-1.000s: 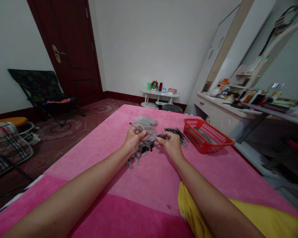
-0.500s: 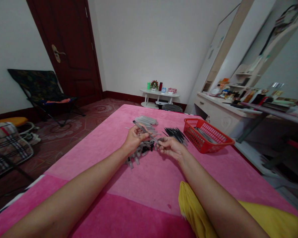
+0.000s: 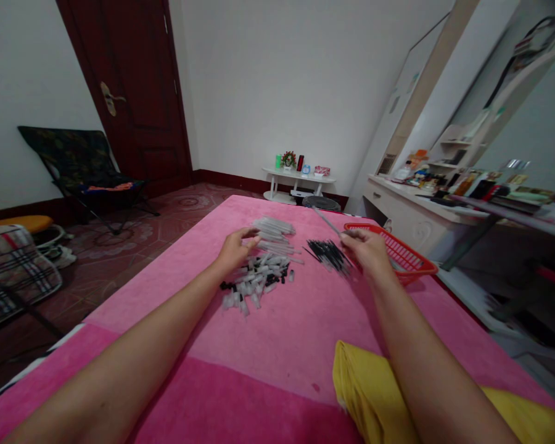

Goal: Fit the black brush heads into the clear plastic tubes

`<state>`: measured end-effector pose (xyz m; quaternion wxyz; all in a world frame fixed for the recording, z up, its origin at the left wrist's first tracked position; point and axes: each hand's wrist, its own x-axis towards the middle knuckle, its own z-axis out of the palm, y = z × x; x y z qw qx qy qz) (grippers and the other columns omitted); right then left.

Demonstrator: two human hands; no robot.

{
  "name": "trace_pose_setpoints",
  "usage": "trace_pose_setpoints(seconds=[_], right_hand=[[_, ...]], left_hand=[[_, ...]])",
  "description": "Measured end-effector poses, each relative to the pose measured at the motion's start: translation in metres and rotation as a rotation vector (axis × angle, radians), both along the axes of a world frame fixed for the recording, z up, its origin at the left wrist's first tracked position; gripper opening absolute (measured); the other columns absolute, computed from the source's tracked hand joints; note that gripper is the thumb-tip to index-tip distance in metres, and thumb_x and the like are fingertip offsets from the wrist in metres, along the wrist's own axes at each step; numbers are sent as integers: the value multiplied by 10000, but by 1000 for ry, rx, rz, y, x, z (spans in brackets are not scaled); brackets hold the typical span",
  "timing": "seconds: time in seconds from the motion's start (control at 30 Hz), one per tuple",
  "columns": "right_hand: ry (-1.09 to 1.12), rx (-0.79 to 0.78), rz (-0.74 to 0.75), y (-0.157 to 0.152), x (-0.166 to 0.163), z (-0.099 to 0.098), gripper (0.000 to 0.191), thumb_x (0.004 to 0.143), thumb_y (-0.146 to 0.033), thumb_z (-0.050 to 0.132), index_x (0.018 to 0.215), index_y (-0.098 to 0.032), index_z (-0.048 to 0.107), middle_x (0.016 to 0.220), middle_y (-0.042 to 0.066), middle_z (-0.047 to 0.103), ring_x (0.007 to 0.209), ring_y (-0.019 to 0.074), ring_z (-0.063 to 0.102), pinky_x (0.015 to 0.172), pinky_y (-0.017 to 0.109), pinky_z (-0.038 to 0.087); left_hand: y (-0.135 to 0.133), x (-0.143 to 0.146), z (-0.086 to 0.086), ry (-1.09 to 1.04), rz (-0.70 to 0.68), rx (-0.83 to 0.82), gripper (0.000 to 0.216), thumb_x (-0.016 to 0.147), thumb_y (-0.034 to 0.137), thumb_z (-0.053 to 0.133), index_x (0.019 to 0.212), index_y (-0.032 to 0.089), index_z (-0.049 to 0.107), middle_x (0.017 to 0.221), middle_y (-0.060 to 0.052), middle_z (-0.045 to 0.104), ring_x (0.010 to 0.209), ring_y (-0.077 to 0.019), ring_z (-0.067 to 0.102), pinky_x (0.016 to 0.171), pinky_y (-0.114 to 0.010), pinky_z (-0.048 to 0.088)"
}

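My right hand [image 3: 367, 246] pinches a slim grey pen [image 3: 327, 221], which points up and left beside the red basket [image 3: 411, 256]. My left hand [image 3: 235, 250] is over the left edge of a heap of clear pen barrels [image 3: 275, 229], its thumb and forefinger apart. Just below that hand lies a pile of pen caps [image 3: 256, 280], mostly translucent with small black pieces among them. Between the barrels and the basket is a bundle of black pen refills [image 3: 328, 254]. Part of the basket and its contents is hidden behind my right hand.
Everything lies on a pink cloth [image 3: 277, 345] over the table. A yellow cloth [image 3: 370, 388] is under my right forearm. Beyond the table stand a low white stand [image 3: 277, 171] and, at right, a cluttered dresser [image 3: 411, 203]. A folding chair [image 3: 69, 160] is at left.
My hands have parted. The right one has carried the pen from above the caps rightward to the basket; the left has let go of it and moved left to the barrels.
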<state>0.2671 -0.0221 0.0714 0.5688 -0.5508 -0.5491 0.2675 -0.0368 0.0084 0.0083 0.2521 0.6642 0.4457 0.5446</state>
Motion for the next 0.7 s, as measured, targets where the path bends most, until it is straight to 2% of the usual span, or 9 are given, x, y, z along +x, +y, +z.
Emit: trace_pose_setpoints(seconds=[0.07,0.17,0.27,0.33,0.47,0.57,0.7], right_hand=[[-224,28,-267,3,31,5,234,628,-337,649,764,-149,684,710,86,667,614,194,595,569,309,442],[-547,-66,-633,0,68,7,279,651,-394,639,801,-170,712,768,138,676,723,280,606,622,385,413],[-713,-140,-745,-5,83,4,342,680,-422,625,898,-175,717,834,179,672,791,317,600,644,412,395],[-776,-108,-741,-6,82,2,357,700,-414,612,934,-161,708,851,179,667,799,306,595,658,404,398],[-812,124,-661,-2,62,1,297,734,-343,571,920,-148,697,880,137,666,802,258,583,698,366,406],[-767,249,-519,1,38,-2,238,759,-295,535,865,-151,692,869,101,669,790,224,580,718,338,409],[-726,330,-261,-2,-11,-13,173,779,-257,544,821,-157,679,852,75,666,815,201,577,749,313,410]], left_hand=[[11,-21,-11,20,92,17,300,756,316,613,1014,178,681,1076,-103,672,1033,-248,597,961,-382,418],[21,-43,-26,-77,181,-44,264,704,264,645,948,178,698,1027,-95,687,1001,-246,607,959,-368,420],[25,-49,-36,-105,250,-83,248,674,218,653,912,166,700,961,-99,699,931,-242,625,937,-382,432],[26,-46,-41,-107,285,-82,240,689,213,633,914,159,697,947,-104,700,907,-238,631,921,-388,443],[25,-32,-46,-71,345,-77,262,742,210,564,971,154,679,993,-103,694,927,-217,634,908,-364,460],[24,-21,-47,33,455,-109,309,778,200,505,1046,149,651,1019,-98,688,943,-196,632,885,-329,470],[22,-10,-44,133,603,-184,324,794,211,499,1089,182,629,1036,-79,684,964,-183,625,860,-292,471]])
